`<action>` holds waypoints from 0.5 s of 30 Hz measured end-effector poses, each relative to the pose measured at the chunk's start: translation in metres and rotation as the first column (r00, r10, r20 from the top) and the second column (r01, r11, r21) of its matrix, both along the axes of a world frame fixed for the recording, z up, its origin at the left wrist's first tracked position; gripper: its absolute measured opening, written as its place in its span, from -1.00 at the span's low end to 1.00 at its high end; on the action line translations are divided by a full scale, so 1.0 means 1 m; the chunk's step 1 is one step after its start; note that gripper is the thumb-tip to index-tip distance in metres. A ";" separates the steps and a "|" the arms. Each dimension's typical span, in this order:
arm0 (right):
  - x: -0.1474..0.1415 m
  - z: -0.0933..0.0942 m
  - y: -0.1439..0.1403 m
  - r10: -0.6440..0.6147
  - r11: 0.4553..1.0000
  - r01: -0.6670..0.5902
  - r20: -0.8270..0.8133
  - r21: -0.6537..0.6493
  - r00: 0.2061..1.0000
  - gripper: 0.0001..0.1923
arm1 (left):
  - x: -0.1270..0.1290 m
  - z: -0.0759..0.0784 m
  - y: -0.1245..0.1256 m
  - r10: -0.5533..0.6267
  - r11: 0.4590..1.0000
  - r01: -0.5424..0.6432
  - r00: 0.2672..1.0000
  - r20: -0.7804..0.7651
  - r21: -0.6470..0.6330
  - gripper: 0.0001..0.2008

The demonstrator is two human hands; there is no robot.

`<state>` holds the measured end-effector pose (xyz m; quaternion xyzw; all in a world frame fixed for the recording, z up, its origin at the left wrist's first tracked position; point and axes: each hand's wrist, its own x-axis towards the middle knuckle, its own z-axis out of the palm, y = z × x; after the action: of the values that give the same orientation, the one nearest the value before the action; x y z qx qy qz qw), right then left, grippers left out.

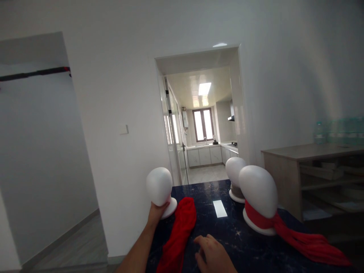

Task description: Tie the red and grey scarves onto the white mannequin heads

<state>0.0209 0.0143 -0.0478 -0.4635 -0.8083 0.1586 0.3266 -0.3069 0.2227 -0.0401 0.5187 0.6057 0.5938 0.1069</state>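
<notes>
At the left of the dark table, my left hand [157,214] is closed around the neck of a white mannequin head [159,185], just above its round base. A red scarf [182,223] lies lengthwise on the table beside it. My right hand [212,253] hovers near the front, to the right of that scarf; its fingers are loosely bent and apart, with nothing visible in them. Over at the right stands a second mannequin head [258,193] with a red scarf [260,216] tied around its neck, the tail trailing right. Partly behind it is a third mannequin head [235,172], a greyish band around its neck.
The dark blue marbled table [236,227] reflects a bright light. A wooden shelf unit [284,182] stands at the right, with several plastic bottles [320,132] on top. Beyond the table, a doorway [199,62] leads into a kitchen with white cabinets [204,155].
</notes>
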 end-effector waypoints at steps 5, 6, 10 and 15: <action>0.001 0.005 -0.002 0.002 0.999 -0.002 -0.003 -0.032 1.000 -0.57 | -0.007 0.000 -0.001 0.041 0.999 -0.041 0.999 -0.007 -0.011 -0.23; 0.001 0.005 -0.002 0.000 0.999 0.000 -0.004 -0.033 1.000 -0.57 | -0.006 -0.002 -0.002 0.026 1.000 -0.027 1.000 -0.015 -0.013 -0.25; 0.001 0.003 -0.002 0.000 0.999 0.000 -0.005 -0.032 1.000 -0.57 | 0.000 -0.009 -0.006 -0.012 1.000 0.011 0.999 -0.047 -0.027 -0.31; 0.002 0.001 0.001 0.006 0.999 -0.006 0.005 -0.033 1.000 -0.56 | 0.002 -0.005 -0.013 -0.021 0.999 0.014 0.991 -0.130 -0.051 -0.33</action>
<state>0.0224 0.0149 -0.0466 -0.4667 -0.8079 0.1717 0.3164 -0.3045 0.2098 -0.0452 0.5588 0.6215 0.5423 0.0853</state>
